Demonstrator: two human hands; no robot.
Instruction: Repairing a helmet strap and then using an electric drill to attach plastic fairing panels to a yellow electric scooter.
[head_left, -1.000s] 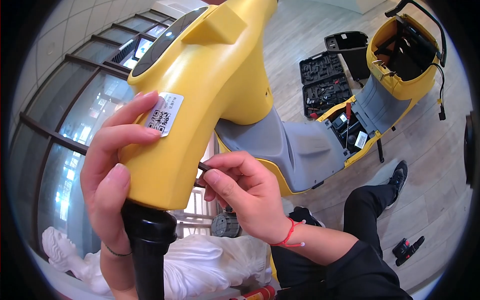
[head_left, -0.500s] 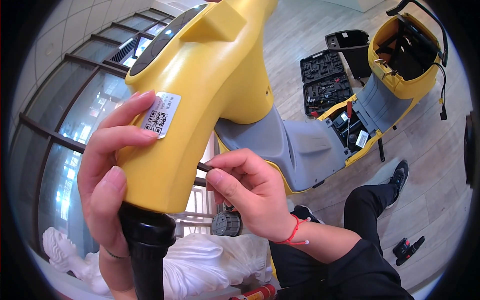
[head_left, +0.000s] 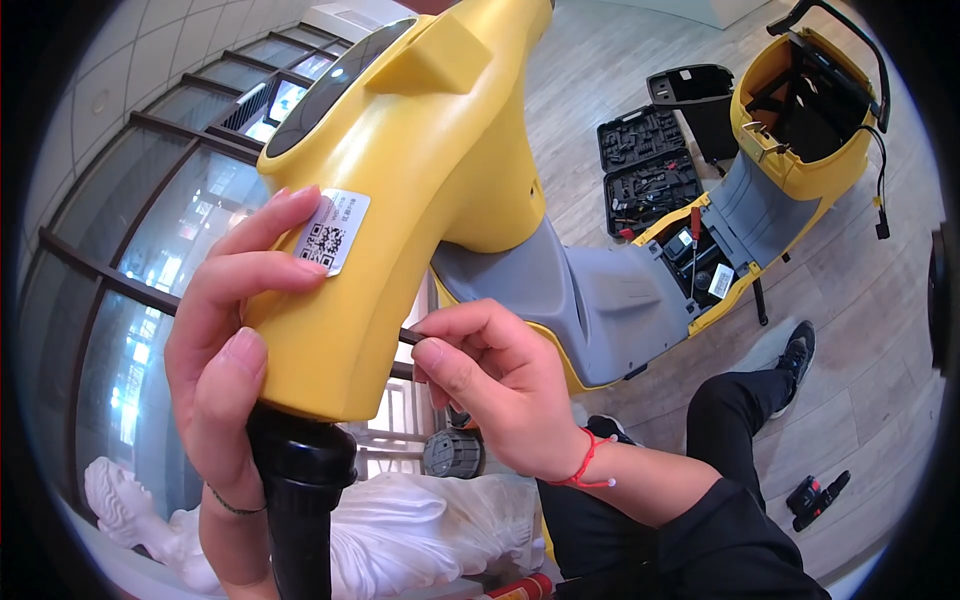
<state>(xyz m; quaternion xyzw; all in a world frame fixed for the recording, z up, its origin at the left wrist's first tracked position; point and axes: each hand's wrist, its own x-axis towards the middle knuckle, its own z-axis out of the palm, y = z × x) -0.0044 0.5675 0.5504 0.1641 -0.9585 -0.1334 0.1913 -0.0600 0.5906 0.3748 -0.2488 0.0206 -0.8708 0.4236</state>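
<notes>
A yellow scooter handlebar cover (head_left: 400,150) fills the upper middle, with a white code label (head_left: 334,230) on its side. My left hand (head_left: 220,330) wraps round the cover's end from the left, two fingertips on or beside the label and the thumb on the near face. Below that end runs a black handlebar grip (head_left: 305,470). Between thumb and forefinger, my right hand (head_left: 500,385) pinches a thin dark rod (head_left: 409,337). The rod points at the cover's inner side; the cover or fingers hide both its ends.
Behind lies the scooter's grey footboard (head_left: 630,300), with an open compartment (head_left: 705,262) holding a red-handled screwdriver. An open black tool case (head_left: 650,185) is on the floor beyond. A cordless tool (head_left: 820,500) lies at right. A white statue (head_left: 430,525) lies below; a shoe (head_left: 797,350) shows at right.
The handlebar cover and my left hand have shifted slightly to the right in the picture. My right hand stays almost in place, still pinching the rod.
</notes>
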